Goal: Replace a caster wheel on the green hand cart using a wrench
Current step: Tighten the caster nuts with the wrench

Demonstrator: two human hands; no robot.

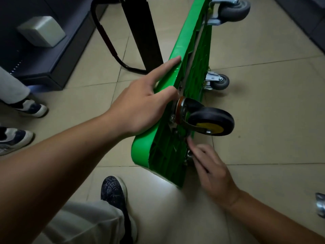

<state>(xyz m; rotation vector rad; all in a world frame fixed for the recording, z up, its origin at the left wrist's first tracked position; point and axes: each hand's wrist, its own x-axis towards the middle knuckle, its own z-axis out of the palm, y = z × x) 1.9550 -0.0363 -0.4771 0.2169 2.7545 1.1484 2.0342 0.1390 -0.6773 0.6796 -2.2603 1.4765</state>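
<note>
**Item:** green plastic hand cart [193, 23], ribbed underside exposed. Stands tipped on one long edge on the beige tiled floor [263, 111], with its black tubular handle [105, 37] folded out behind.

**Fitting in hand:** black-tyred caster wheel with a yellow hub [211, 120], in a steel swivel fork. Its plate sits against the cart's underside near the nearer end, and the wheel juts sideways, clear of the floor.

**Other fittings:** two grey caster wheels, one at the far end [233, 7] and one lower down [220, 82].

**Hands:**
- The left hand [140, 110] lies over the cart's upper rim. The forefinger is straight along the edge and the thumb is laid beside the caster plate, steadying rather than gripping. The remaining fingers are hidden.
- The right hand [211, 168] has its fingers bunched low at the plate, against a small bright metal piece [189, 154]. Motion blur hides whether this is a wrench, a nut or a bolt, and whether it is actually held.

**Handling notes (judged):**
- The deck is likely light and stiff but smooth-rimmed, so it may slide or topple while balanced on edge. Hold it by the upper rim close to the work.
- The caster is probably dense for its size and swivels freely. Take it by the fork or plate, not the tyre.
- Small fasteners may drop and roll on the tile.

**Also present:** a shiny metal bracket [321, 205] on the floor at the right edge.
</note>
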